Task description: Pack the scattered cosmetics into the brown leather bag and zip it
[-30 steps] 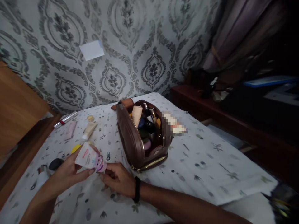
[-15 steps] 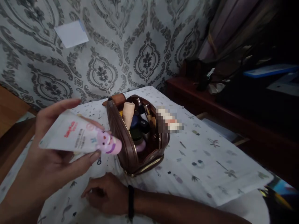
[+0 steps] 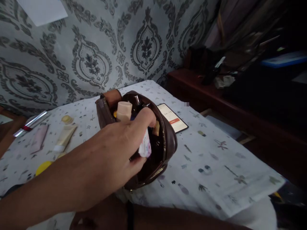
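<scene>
The head view faces forward (and down), close over the table.

The left hand hides most of the white tube from me. My view's top edge crops the paper.

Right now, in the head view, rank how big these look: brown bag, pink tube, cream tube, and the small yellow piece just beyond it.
1. Brown bag
2. Pink tube and cream tube: look alike, so unranked
3. Small yellow piece
</scene>
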A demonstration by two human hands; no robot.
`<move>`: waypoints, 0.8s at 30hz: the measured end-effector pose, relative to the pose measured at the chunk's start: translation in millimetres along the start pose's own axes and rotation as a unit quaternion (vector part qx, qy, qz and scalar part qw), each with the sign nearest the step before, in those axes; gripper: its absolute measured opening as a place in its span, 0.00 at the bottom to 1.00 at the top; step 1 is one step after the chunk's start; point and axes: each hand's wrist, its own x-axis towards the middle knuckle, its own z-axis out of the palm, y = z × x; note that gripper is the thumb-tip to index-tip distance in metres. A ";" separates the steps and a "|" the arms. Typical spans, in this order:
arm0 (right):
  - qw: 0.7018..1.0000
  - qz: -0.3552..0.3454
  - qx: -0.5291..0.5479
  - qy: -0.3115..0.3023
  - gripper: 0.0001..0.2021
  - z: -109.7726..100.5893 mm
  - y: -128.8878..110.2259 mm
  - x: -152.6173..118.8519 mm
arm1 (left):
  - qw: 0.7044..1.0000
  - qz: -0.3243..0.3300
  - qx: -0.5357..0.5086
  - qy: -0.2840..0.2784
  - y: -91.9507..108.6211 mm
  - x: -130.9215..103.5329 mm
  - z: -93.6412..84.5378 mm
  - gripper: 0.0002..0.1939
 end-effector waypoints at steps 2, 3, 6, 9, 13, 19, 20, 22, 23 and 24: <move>1.000 -0.001 0.003 -0.004 0.15 1.1 1.1 -0.4 | 1.000 0.021 -0.017 -0.005 -1.1 4.1 4.2 0.15; 1.000 -0.001 0.003 -0.007 0.15 2.2 2.0 -0.2 | 0.999 0.025 -0.027 -0.006 -1.9 6.1 6.8 0.13; 1.000 0.000 0.001 -0.013 0.16 7.0 6.5 2.1 | 0.998 0.017 -0.056 -0.005 -5.4 11.1 15.5 0.11; 1.000 0.005 -0.005 -0.019 0.09 13.1 12.9 6.0 | 0.996 0.018 -0.084 0.015 -9.4 14.2 22.6 0.14; 0.999 0.010 -0.012 -0.034 0.07 16.5 17.4 7.5 | 0.996 0.029 -0.075 0.023 -11.9 16.6 26.3 0.14; 0.999 -0.014 -0.011 -0.041 0.16 4.4 9.4 1.7 | 0.996 0.078 0.020 0.037 -11.9 17.9 28.6 0.15; 0.999 -0.018 -0.013 -0.040 0.16 2.3 7.7 1.2 | 0.995 0.075 0.053 0.030 -10.9 18.1 28.4 0.16; 0.999 -0.025 -0.018 -0.040 0.16 -0.7 5.1 1.0 | 0.991 0.047 0.122 -0.007 -6.9 19.2 27.1 0.18; 0.999 -0.028 -0.022 -0.040 0.16 -1.6 4.0 1.1 | 0.987 0.025 0.154 -0.035 -4.1 19.9 26.0 0.19; 0.998 -0.030 -0.026 -0.041 0.17 -2.3 3.2 1.3 | 0.982 0.006 0.179 -0.062 -1.0 20.7 24.8 0.19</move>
